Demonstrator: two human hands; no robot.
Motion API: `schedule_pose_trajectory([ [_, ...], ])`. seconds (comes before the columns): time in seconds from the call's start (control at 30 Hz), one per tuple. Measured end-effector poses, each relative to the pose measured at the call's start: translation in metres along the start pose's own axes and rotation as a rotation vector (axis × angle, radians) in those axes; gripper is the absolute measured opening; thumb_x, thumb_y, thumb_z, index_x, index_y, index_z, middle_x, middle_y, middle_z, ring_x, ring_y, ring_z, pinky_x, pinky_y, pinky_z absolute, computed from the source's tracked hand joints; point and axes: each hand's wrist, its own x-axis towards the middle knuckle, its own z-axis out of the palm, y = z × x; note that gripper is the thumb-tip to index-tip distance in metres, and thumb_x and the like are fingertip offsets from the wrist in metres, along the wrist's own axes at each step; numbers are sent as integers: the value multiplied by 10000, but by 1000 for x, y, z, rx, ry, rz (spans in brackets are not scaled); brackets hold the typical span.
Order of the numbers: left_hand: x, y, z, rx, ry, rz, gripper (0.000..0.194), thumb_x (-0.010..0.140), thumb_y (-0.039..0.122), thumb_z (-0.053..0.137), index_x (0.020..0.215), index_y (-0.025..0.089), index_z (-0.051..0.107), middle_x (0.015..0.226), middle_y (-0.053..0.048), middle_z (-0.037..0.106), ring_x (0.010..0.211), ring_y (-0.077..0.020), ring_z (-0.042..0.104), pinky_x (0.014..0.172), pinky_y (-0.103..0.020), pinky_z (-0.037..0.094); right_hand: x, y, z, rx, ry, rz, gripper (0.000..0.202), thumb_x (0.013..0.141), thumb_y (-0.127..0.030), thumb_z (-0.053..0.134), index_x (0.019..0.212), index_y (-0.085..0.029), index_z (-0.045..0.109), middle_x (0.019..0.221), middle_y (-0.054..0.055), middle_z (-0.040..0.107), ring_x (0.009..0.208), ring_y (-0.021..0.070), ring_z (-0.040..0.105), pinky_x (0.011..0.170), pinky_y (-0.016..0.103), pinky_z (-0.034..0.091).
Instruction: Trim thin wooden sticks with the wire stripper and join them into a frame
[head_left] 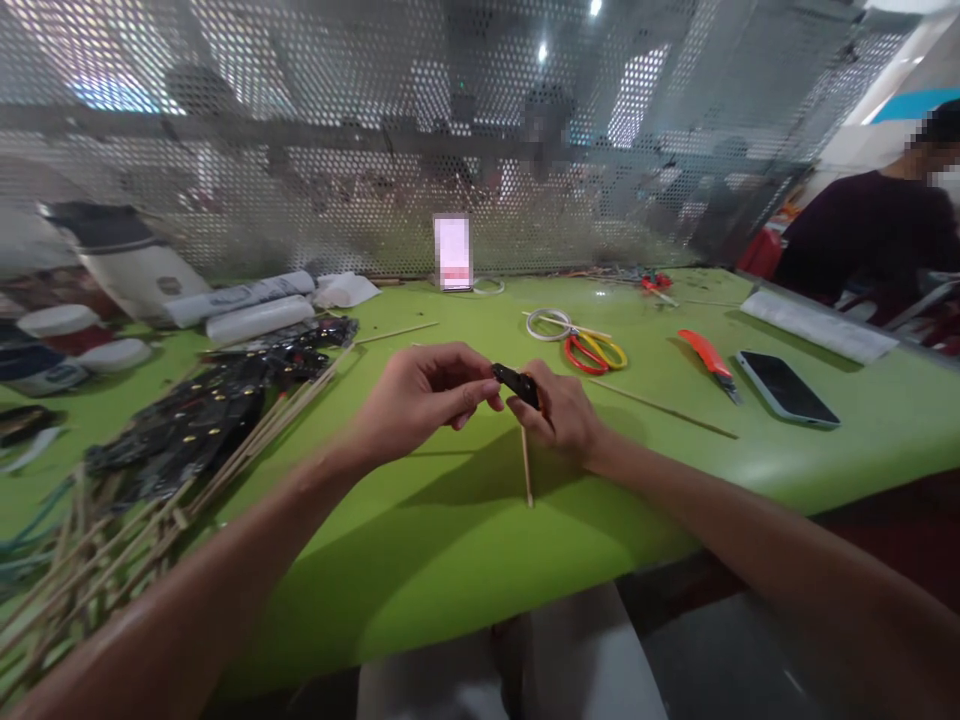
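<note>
Over the middle of the green table [450,540], my right hand [564,412] is wrapped round a small black object [517,384]. That object points left, and its far tip meets the fingertips of my left hand [431,395]. The thumb and fingers of my left hand are pinched together at that tip; whether they hold something small as well is hidden. Below my right hand a thin wooden stick [527,470] shows, its upper end hidden behind the fingers.
Black parts [202,420] and a bundle of sticks [142,550] lie at the left. Rolls [259,318] are behind them. Wire coils [585,350], an orange cutter [705,358] and a phone [787,388] lie at the right. A person [870,230] sits beyond. A perforated screen [375,150] stands behind.
</note>
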Motion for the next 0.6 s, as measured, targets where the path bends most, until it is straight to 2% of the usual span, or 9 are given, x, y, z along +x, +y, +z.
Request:
schedule_pose_trajectory([
  [0.13,-1,2,2,19,27,-6,125,769,180,739,857,109,684,713,-48,709,475,-48,502,424,-150,418,0,-5,-4,75,-11,19,371,953,-551,337,800,-219,401,593,-45,432,524,116,399,534,259,263],
  [0.37,-3,5,6,60,60,60,83,772,170,725,824,124,680,715,-39,711,551,-77,589,460,-154,440,0,-7,-6,179,-27,22,359,955,-536,360,783,-222,390,621,-40,424,566,122,397,559,268,275],
  [0.6,-9,12,6,-38,-27,53,63,776,116,722,806,137,671,695,-24,716,565,-82,627,468,-142,462,-3,-8,-9,318,-45,-138,310,935,-507,411,839,-214,448,649,-40,429,572,117,400,559,267,309],
])
